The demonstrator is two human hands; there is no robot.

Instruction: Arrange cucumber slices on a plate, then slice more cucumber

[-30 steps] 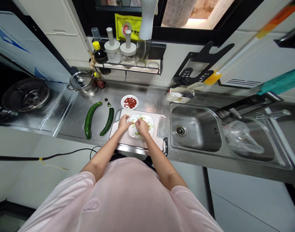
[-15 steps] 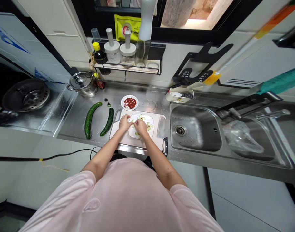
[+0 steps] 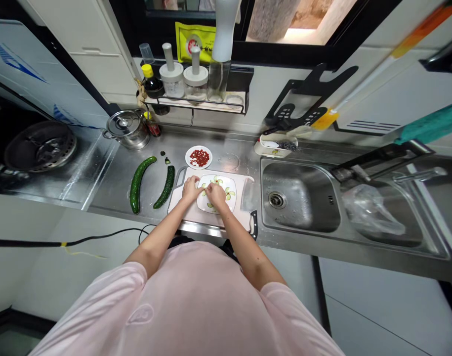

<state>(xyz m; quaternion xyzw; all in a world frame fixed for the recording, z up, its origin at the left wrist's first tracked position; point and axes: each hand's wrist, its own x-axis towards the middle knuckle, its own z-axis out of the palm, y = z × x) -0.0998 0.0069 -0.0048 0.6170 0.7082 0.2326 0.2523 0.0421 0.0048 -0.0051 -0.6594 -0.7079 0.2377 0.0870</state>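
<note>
A white squarish plate [image 3: 231, 203] rests on the pale cutting board [image 3: 245, 190], with cucumber slices [image 3: 230, 193] arranged in small clusters around its rim. My left hand [image 3: 190, 190] is at the plate's left edge, thumb and fingers pinched at a cucumber slice. Beside it, my right hand [image 3: 216, 194] reaches over the plate, its fingertips closed on a cucumber slice at the left side. The fingertips of both hands nearly meet, and much of that slice is hidden. A knife's black handle [image 3: 254, 225] sticks out at the board's right end.
Left of the board lie a whole cucumber [image 3: 138, 185], a cut cucumber [image 3: 165, 188] and small end pieces [image 3: 167, 160]. Behind it stands a round plate of chopped red pieces [image 3: 199, 158]. A lidded pot [image 3: 127, 129] is at the back left; a sink [image 3: 303, 198] is on the right.
</note>
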